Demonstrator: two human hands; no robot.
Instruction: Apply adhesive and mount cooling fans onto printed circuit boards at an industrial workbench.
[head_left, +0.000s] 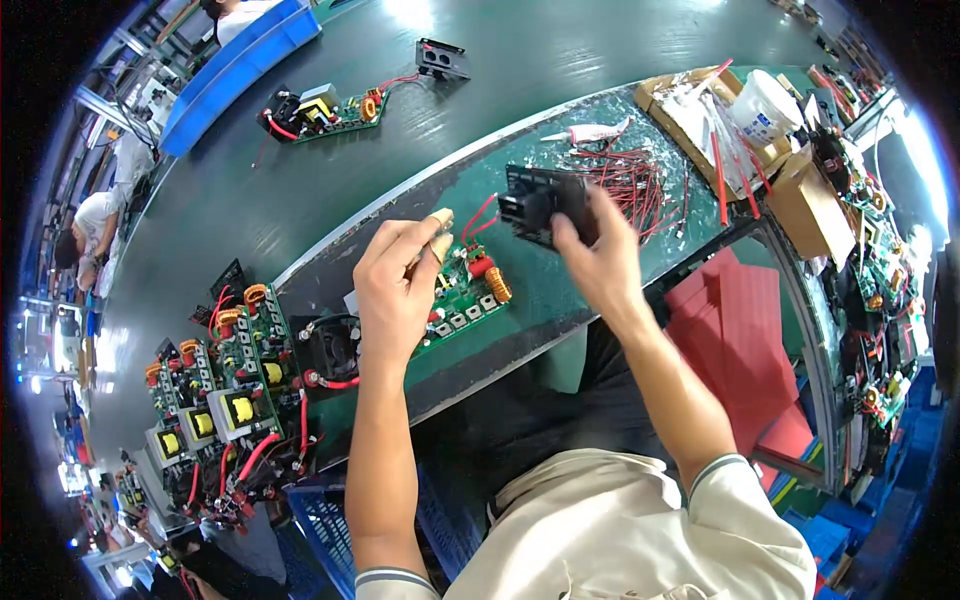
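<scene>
My right hand (pixel 605 250) grips a black plastic end panel (pixel 540 205) with socket-like openings, holding it above the bench. Two thin red wires (pixel 482 215) run from the panel down to a green circuit board (pixel 470 312) lying on the bench. On that board sit a copper-wound coil (pixel 497 284) and a red part beside it. My left hand (pixel 395 275) hovers over the board's left portion, thumb and fingertips pinched together, with pale covers on the fingertips. Whatever lies in that pinch is too small to make out. A black fan (pixel 328 350) stands left of my left wrist.
Several similar boards (pixel 225 390) stand packed at the left. Loose red wires (pixel 625 185) and a white tube (pixel 598 131) lie beyond my right hand, near a cardboard tray (pixel 690 90). Another board (pixel 335 115) and a blue bin (pixel 235 75) rest farther off. Red sheets (pixel 735 350) hang lower right.
</scene>
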